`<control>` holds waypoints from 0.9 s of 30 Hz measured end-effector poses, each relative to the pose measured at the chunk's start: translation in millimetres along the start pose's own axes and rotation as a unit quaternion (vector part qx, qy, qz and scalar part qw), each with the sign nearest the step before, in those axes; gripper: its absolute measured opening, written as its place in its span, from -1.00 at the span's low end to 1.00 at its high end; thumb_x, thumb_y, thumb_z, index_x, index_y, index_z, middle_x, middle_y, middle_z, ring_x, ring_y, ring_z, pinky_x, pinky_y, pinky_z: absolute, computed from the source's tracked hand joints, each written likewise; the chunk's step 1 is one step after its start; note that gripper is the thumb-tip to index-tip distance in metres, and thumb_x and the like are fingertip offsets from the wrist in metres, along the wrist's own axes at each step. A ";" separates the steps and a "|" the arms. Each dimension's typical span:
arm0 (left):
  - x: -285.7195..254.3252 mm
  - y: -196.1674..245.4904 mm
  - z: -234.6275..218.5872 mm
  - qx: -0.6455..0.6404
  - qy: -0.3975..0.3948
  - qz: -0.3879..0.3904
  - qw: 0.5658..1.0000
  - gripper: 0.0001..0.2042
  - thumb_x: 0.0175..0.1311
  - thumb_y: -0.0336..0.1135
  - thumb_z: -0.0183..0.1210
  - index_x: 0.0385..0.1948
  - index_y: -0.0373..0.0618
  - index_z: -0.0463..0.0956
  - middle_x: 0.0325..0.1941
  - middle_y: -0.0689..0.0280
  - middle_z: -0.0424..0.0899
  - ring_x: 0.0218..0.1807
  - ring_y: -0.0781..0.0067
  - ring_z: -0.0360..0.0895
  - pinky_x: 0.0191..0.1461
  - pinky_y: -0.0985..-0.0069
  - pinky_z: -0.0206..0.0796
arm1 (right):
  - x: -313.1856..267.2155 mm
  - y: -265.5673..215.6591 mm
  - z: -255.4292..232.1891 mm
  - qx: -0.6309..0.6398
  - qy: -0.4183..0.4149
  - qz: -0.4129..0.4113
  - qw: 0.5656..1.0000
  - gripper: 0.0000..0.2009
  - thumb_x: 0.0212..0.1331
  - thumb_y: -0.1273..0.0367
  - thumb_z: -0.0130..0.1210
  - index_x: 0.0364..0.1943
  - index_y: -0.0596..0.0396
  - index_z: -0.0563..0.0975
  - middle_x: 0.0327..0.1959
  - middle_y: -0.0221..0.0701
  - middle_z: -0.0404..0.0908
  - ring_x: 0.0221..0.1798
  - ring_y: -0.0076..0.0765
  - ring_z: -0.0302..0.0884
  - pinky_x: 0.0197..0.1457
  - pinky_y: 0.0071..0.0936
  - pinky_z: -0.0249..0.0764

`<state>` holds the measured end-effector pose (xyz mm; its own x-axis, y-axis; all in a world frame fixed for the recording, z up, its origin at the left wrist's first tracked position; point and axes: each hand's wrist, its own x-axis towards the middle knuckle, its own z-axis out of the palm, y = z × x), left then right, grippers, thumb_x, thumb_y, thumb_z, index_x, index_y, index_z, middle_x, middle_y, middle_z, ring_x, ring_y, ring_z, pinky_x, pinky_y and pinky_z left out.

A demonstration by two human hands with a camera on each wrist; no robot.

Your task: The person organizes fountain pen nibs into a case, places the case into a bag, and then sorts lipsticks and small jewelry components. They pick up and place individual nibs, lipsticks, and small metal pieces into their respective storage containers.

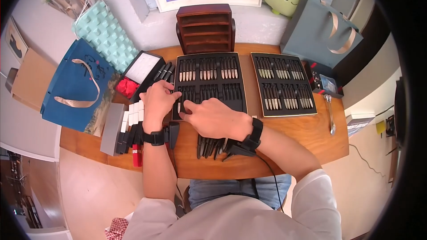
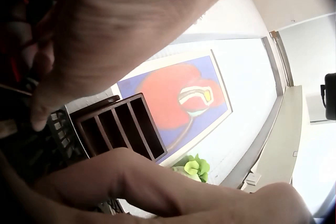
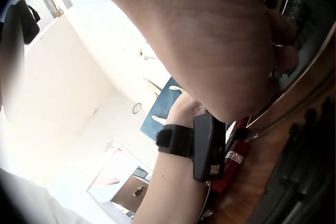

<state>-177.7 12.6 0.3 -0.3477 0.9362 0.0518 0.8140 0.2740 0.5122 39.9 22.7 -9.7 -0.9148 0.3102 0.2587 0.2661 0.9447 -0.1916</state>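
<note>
At the near left corner of the left black case, both hands come close together. The left hand reaches over its left edge, with the thumb extended over the slots in the left wrist view. The right hand has curled fingers and pinches a slim silver-tipped pen low in the front row; its fingertips are partly hidden. Silvery glints show by the right hand in the right wrist view. Pens with pale tips fill the back row, and dark pens stand in the front row.
Another filled case lies to the right. Loose dark pens are under the right forearm. White-ended boxes and a blue bag stand left, a wooden rack behind, and a spoon lies far right.
</note>
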 end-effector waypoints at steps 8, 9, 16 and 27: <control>0.5 1.0 7.0 -0.072 0.077 0.066 0.992 -0.68 0.22 -0.13 0.59 -0.17 -0.16 0.81 -0.46 0.21 0.80 -0.31 0.09 0.78 -0.05 0.18 0.35 | -46.8 12.2 -60.5 0.071 -0.002 0.051 0.996 -0.63 0.30 0.42 0.25 0.19 -0.01 0.76 -0.02 -0.25 0.68 -0.15 -0.04 0.80 -0.11 -0.06 0.71; -1.5 8.3 6.4 -0.105 0.071 0.086 0.988 -0.72 0.30 -0.18 0.56 -0.17 -0.20 0.80 -0.49 0.28 0.75 -0.38 0.32 0.68 -0.17 0.31 0.36 | -61.8 20.6 -69.0 0.089 -0.015 0.053 0.995 -0.66 0.29 0.42 0.27 0.14 0.02 0.78 -0.10 -0.24 0.72 -0.18 -0.07 0.80 -0.12 -0.09 0.69; -47.0 75.9 24.2 -0.263 -0.163 0.268 0.912 -0.83 0.43 -0.30 0.51 -0.28 -0.21 0.78 -0.60 0.39 0.65 -0.53 0.72 0.44 -0.42 0.54 0.27 | -135.2 32.8 -85.3 0.240 -0.092 0.202 0.945 -0.76 0.20 0.41 0.38 -0.05 0.07 0.83 -0.39 -0.22 0.82 -0.30 0.01 0.81 -0.17 -0.21 0.67; -63.1 89.1 53.3 -0.314 -0.262 0.334 0.850 -0.85 0.53 -0.36 0.42 -0.06 -0.25 0.78 -0.24 0.29 0.82 -0.48 0.69 0.51 -0.40 0.57 0.31 | -163.3 43.9 -84.0 0.324 0.079 0.195 0.922 -0.82 0.16 0.51 0.47 -0.14 0.09 0.79 -0.27 -0.37 0.76 -0.47 -0.36 0.66 -0.36 -0.39 0.53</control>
<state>-58.4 -10.4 -3.1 0.4816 0.8518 0.2061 0.2830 -0.3738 0.8833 226.5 22.5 19.1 -0.7184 0.6733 0.1749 0.2815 0.5112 -0.8121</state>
